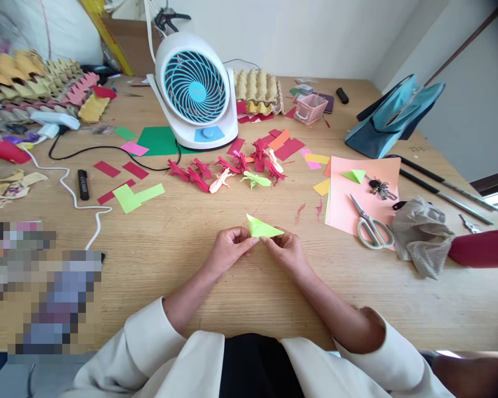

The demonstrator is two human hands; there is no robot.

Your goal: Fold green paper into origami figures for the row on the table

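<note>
A light green sheet of folded paper (264, 228), roughly triangular, is held just above the table by both hands. My left hand (233, 247) pinches its lower left edge between thumb and fingers. On the other side my right hand (285, 250) grips the lower right edge, thumb in front, and the two thumbs nearly meet. Beyond the hands lie several folded paper figures, among them a green one (256, 179), a pale pink one (221, 181) and a red one (198, 179).
A white fan (197, 91) stands at the back. To the right, scissors (371, 224), keys (382, 189) and a small green folded piece (354, 176) lie on pink paper sheets (342, 202). Green paper scraps (129, 197), a black marker (83, 184) and a white cable (68, 188) are leftward.
</note>
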